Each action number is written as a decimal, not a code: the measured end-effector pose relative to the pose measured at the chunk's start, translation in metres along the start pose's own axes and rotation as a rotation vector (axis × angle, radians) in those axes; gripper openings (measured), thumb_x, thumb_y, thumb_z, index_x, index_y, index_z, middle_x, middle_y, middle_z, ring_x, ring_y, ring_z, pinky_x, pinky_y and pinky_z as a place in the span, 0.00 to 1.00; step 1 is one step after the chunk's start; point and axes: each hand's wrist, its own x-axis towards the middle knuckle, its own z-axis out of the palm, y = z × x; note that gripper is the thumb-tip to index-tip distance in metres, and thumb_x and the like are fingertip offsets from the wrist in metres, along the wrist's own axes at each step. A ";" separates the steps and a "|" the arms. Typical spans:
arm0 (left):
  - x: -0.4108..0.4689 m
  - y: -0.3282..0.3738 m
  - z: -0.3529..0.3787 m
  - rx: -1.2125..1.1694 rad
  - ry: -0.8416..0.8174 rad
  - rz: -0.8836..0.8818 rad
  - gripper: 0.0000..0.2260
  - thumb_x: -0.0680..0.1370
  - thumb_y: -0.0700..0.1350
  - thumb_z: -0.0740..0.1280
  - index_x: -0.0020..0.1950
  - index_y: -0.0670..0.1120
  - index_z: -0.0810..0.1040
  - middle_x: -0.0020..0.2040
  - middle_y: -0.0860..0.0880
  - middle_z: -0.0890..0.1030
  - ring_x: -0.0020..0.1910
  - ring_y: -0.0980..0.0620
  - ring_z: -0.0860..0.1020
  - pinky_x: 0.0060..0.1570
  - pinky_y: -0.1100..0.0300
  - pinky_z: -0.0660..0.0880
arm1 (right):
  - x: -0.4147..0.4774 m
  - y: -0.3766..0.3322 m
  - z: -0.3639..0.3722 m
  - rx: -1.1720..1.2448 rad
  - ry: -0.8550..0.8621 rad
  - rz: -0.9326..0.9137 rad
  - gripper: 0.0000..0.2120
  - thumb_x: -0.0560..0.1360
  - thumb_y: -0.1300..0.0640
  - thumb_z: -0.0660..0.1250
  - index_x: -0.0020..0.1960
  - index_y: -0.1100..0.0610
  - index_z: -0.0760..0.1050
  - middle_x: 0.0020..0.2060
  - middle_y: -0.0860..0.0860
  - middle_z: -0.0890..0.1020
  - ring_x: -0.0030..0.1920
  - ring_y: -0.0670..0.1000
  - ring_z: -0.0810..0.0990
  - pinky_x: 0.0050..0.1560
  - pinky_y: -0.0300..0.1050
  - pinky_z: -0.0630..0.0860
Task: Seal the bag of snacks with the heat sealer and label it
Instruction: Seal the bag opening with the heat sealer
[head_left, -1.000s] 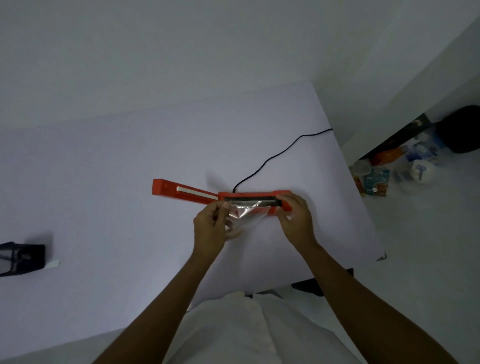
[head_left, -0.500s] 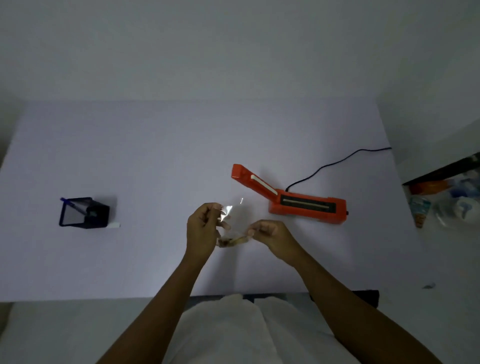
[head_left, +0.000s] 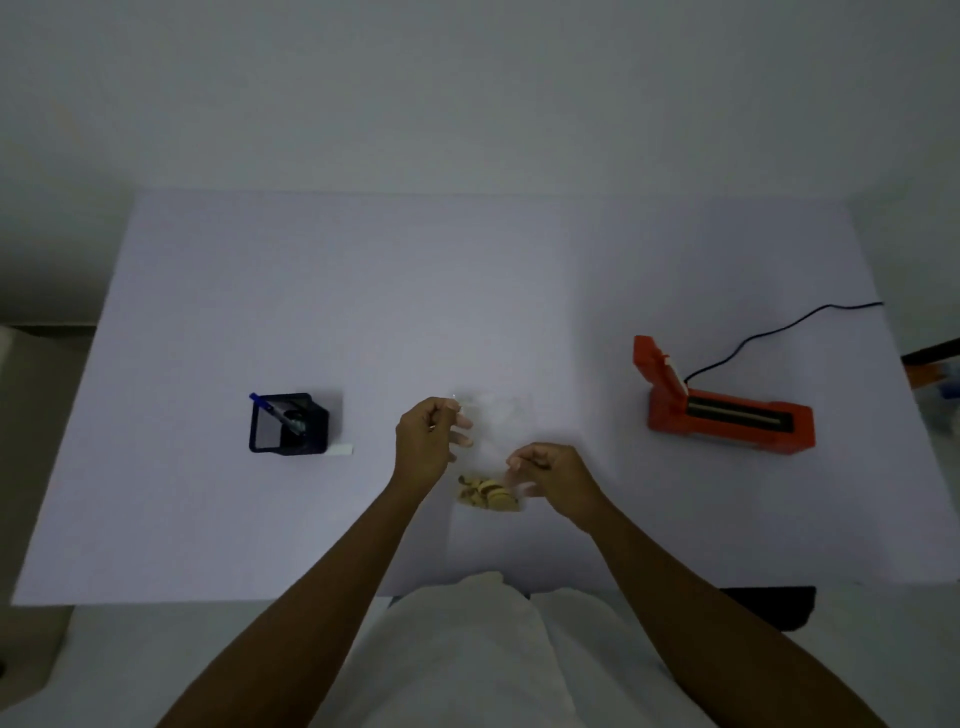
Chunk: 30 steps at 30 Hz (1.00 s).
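Note:
A clear plastic bag (head_left: 496, 426) with yellow-brown snack pieces (head_left: 488, 493) at its near end is over the middle of the white table (head_left: 467, 291). My left hand (head_left: 428, 441) pinches the bag's far left corner. My right hand (head_left: 550, 475) pinches its near right edge beside the snacks. The orange heat sealer (head_left: 727, 415) stands well to the right with its lid raised and nothing on its sealing strip. A small white label (head_left: 340, 450) lies beside the black pen holder (head_left: 288, 428), which holds a blue pen (head_left: 270, 410).
The sealer's black cord (head_left: 779, 332) runs off the table's right edge. Some clutter shows on the floor at the far right. My white-clothed lap fills the bottom of the view.
I have taken the bag off the heat sealer and brought it left to the table's middle. The sealer's lid has stayed raised. My view has swung left, bringing the pen holder into sight.

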 end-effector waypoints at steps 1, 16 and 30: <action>0.008 -0.003 -0.003 0.002 -0.008 -0.010 0.09 0.82 0.41 0.60 0.52 0.39 0.78 0.42 0.42 0.84 0.32 0.48 0.82 0.28 0.60 0.72 | 0.004 0.000 0.005 -0.013 0.028 0.001 0.04 0.77 0.63 0.68 0.46 0.62 0.81 0.40 0.57 0.85 0.40 0.50 0.84 0.39 0.41 0.79; 0.108 -0.030 0.005 0.475 -0.012 0.045 0.11 0.78 0.44 0.67 0.38 0.42 0.82 0.35 0.49 0.80 0.35 0.51 0.77 0.40 0.62 0.70 | 0.064 0.004 0.009 -0.343 0.384 0.091 0.09 0.73 0.60 0.72 0.35 0.60 0.80 0.28 0.57 0.81 0.27 0.52 0.79 0.31 0.49 0.80; 0.104 -0.023 0.024 0.766 0.092 -0.042 0.09 0.77 0.49 0.64 0.47 0.42 0.75 0.42 0.44 0.80 0.43 0.43 0.79 0.41 0.55 0.74 | 0.072 0.001 0.019 -0.609 0.410 0.127 0.14 0.75 0.53 0.68 0.34 0.58 0.71 0.29 0.52 0.76 0.29 0.49 0.74 0.31 0.41 0.68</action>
